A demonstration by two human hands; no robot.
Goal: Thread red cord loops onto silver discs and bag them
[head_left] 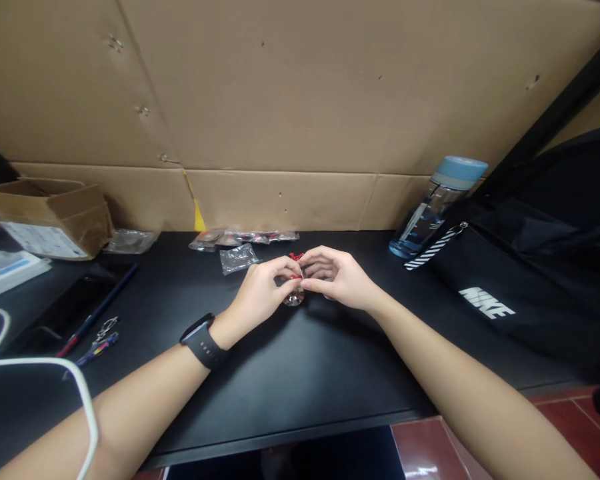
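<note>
My left hand, with a black watch on its wrist, is closed in a pinch at a red cord. Facing it, my right hand also pinches at the cord, fingertips almost touching those of the left. Just below the fingertips shows a small shiny round metal piece, cymbal-like in shape. The edge of another shiny piece peeks out under my right hand. Fingers cover much of the cord, and a thin pale line between the fingertips is too small to name.
Behind the hands lie a crumpled clear plastic bag and several packaged flat items. A water bottle and black bag stand right. Left are a cardboard box, pen, keys and a white cable.
</note>
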